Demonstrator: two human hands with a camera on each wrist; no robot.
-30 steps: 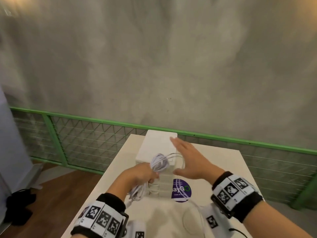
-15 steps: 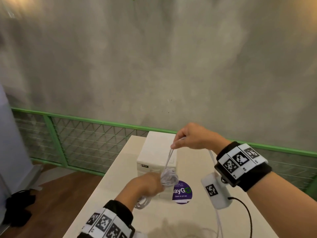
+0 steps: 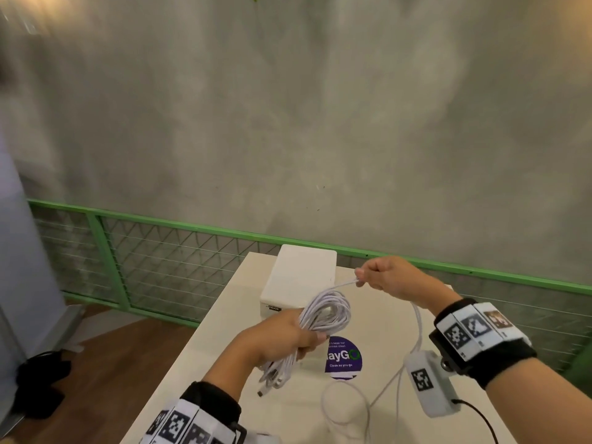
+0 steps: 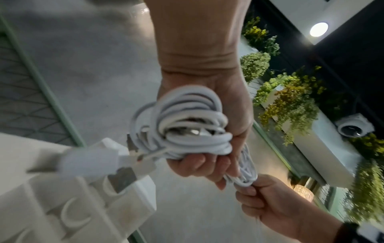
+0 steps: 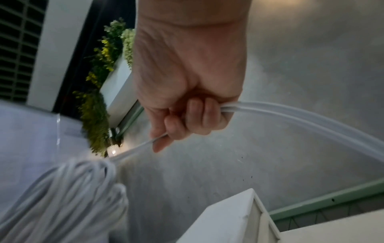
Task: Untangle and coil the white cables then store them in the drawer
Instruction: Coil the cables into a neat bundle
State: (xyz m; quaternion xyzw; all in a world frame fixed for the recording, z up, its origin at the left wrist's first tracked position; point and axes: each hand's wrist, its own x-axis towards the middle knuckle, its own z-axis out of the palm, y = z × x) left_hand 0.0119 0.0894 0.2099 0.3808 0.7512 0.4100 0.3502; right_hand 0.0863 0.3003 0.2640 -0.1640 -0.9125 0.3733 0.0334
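Note:
My left hand (image 3: 288, 338) grips a thick bundle of coiled white cables (image 3: 323, 312) above the table, fingers curled round its middle; in the left wrist view the coil (image 4: 187, 126) fills the fist and loose plug ends (image 4: 133, 144) stick out. To the right and slightly higher, my right hand (image 3: 381, 275) pinches the free white strands (image 3: 342, 285) running taut from the coil. The same strands (image 5: 270, 111) pass through its curled fingers and trail down to the table (image 3: 416, 328). The white drawer unit (image 3: 299, 277) stands just behind the coil, its front hidden.
The cream table (image 3: 224, 363) carries a purple round sticker (image 3: 342, 358) and a loose loop of white cable (image 3: 346, 402) near me. A green mesh railing (image 3: 160, 251) runs behind the table, a concrete wall beyond. Dark items (image 3: 38, 379) lie on the wooden floor at left.
My right hand went from flat beside the coil to pinching the free strand, lifted it above the drawer unit, and now holds it out to the right. The coil looks bigger.

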